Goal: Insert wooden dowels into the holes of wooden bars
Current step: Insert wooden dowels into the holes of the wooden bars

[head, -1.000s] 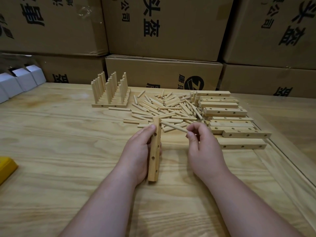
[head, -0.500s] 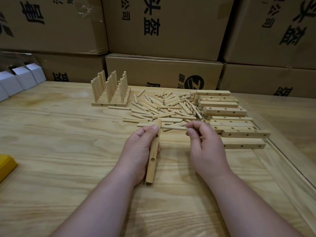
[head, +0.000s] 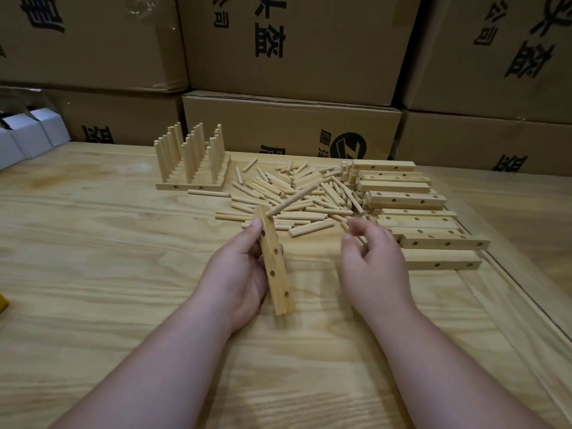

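dowel [head: 292,201] now seated in bar [head: 275,264], right hand [head: 371,261] released

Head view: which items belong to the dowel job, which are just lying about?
Job: bar in left hand; dowel stuck in its top; right hand; loose dowels; stacked bars; finished bars.
Idle: cardboard boxes; white boxes; yellow object.

1. The bar [head: 275,261] is pale yellowish wood with dark round holes.
2. The loose dowels [head: 288,196] are the same light tan, pretty much one shade all over.
3. The table [head: 93,274] is blond wood with wavy brown grain streaks.
4. The cardboard boxes [head: 294,41] are plain brown with black printed characters.
5. The small boxes [head: 28,134] are white.
6. There's a yellow thing [head: 3,305] at the left edge.
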A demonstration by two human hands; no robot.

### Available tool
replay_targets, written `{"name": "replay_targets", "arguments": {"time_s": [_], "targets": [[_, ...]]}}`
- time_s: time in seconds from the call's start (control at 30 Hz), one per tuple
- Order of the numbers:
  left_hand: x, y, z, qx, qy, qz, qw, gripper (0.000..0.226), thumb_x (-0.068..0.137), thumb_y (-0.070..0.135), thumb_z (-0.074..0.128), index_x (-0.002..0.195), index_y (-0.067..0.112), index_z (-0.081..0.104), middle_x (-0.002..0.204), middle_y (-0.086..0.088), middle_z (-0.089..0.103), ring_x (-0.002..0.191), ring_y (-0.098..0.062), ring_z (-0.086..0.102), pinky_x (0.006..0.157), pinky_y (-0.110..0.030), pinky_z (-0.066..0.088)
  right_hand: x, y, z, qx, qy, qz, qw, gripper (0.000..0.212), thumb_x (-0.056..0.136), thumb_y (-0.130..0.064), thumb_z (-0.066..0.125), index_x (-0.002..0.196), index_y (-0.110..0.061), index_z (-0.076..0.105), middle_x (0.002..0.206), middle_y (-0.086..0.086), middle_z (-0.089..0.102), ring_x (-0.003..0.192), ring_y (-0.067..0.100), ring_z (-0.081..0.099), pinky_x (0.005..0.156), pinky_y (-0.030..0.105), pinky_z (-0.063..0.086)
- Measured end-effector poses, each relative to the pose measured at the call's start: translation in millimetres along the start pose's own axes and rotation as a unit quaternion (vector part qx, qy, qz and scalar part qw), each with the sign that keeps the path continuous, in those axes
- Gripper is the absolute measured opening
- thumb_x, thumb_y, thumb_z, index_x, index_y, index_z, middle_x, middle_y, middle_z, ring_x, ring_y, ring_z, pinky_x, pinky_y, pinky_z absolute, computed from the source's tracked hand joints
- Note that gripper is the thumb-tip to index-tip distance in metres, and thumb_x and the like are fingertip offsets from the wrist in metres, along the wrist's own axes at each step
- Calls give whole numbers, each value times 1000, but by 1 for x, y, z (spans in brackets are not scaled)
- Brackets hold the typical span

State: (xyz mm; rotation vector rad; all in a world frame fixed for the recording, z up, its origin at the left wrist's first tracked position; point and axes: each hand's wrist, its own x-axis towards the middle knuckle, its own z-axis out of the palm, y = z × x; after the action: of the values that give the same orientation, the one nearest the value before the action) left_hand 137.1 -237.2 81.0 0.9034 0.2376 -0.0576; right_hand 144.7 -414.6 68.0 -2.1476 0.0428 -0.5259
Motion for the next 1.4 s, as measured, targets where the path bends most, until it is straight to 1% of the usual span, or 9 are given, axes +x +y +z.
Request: {"name": "replay_targets", "arguments": {"time_s": [0.13,0.33,0.47,0.6,0.73,0.83,0.97,1.1,1.4], "targets": [[4,1,-1,-55,-5,-4,998,20,104,29,52,103,13,65,70,-7,64,65,-18,63,67,-35,55,-2,-3,6,-202,-78,-6,976,44,95,-34,52,136,-19,59,150,2,43,134,22,45,109,33,36],[6,5,-4,-109,15,-37,993,24,104,31,50,97,13,64,72,-6,60,64,-18,59,58,-32,52,-4,-3,6,-318,-109,5,942,38,94,-42,47,120,-20,66,144,6,46,126,31,46,102,36,40],[6,7,-6,-97,20,-66,993,33,103,41,49,88,15,62,74,-1,56,60,-14,51,44,-26,44,-3,-2,5,-259,-85,-6,962,27,96,-32,50,116,-25,68,118,-5,56,111,23,54,90,36,49],[5,7,-5,-102,26,-61,993,41,101,48,52,86,12,63,71,-2,56,61,-15,50,53,-28,42,-2,-2,5,-235,-64,3,970,31,95,-25,51,124,-26,64,118,-4,59,112,22,55,88,38,51],[7,5,-5,-111,19,-49,992,54,103,44,50,65,15,77,67,-2,56,60,-16,52,56,-30,42,-2,-1,6,-282,-59,28,957,27,94,-36,52,109,-21,69,112,2,56,108,26,54,88,38,50],[6,5,-6,-133,12,-56,990,29,101,26,45,99,14,71,73,-4,56,62,-18,52,55,-30,42,-3,0,6,-264,-53,25,963,19,95,-33,53,102,-24,68,107,-2,54,108,24,52,89,36,47],[7,5,-6,-132,7,-46,990,38,97,17,40,129,17,59,76,-5,56,64,-19,53,55,-30,43,-3,-3,8,-129,-38,-59,989,6,98,-27,55,95,-29,60,93,-14,57,95,16,55,81,34,46],[7,4,-4,-117,2,-44,992,22,99,19,43,112,13,61,72,-4,57,63,-17,53,53,-30,42,-7,-8,11,-41,-78,-133,987,8,98,-25,58,97,-32,60,90,-19,60,90,4,54,75,21,43],[7,3,-4,-68,19,-26,997,21,99,19,50,94,7,66,70,-4,58,56,-19,48,52,-30,45,-10,-9,10,6,-82,-199,977,17,94,-15,65,99,-31,64,96,-24,55,96,2,53,83,18,41]]}}
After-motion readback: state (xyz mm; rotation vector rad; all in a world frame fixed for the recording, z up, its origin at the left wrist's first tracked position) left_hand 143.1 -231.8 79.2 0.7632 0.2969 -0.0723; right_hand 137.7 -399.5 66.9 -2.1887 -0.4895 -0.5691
